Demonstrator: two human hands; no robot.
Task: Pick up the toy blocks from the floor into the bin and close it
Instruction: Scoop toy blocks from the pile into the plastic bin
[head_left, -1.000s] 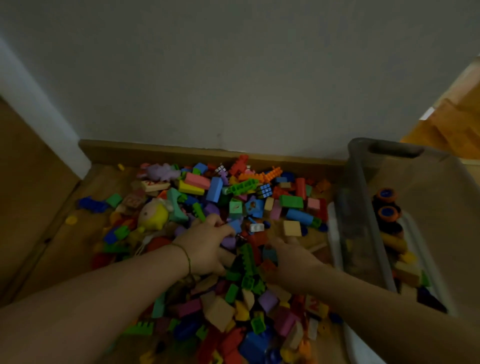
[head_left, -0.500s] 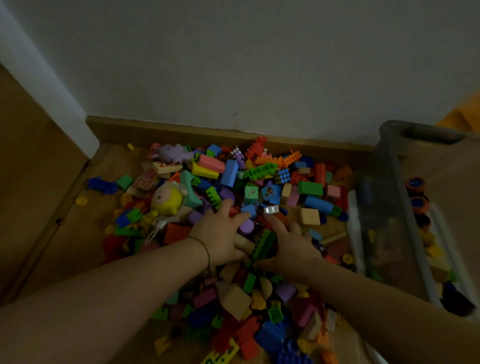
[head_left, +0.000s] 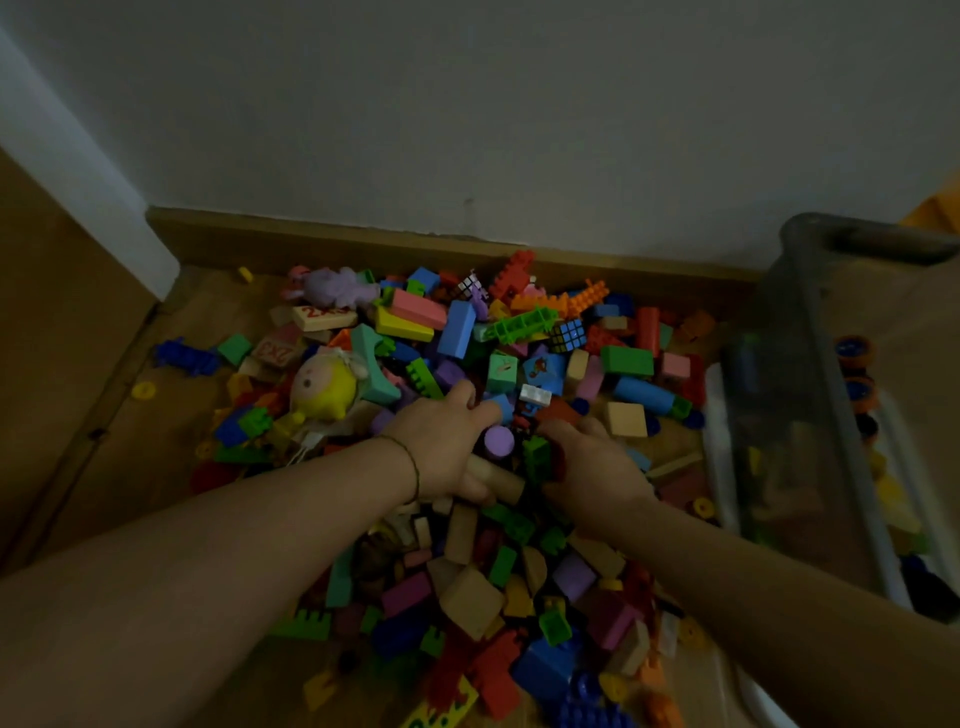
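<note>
A big heap of coloured toy blocks (head_left: 470, 592) covers the wooden floor against the wall. My left hand (head_left: 444, 441) and my right hand (head_left: 595, 470) meet in the middle of the heap, fingers curled down into it. Between them sit a purple cylinder (head_left: 498, 440), a green brick (head_left: 537, 457) and a wooden cylinder (head_left: 501, 482). My left hand grips the wooden cylinder's end; my right hand curls round the green brick. The clear plastic bin (head_left: 852, 241) stands at the right, open, with several toys inside.
A yellow doll head (head_left: 324, 389) and a purple plush (head_left: 337, 286) lie in the heap's left part. A wooden skirting board (head_left: 311, 239) runs along the wall behind. Loose pieces, such as a blue one (head_left: 184, 356), are scattered on the floor at left.
Both hands have drawn closer together, and their fingers have curled in around the blocks between them. The view has shifted slightly, so the bin sits further right.
</note>
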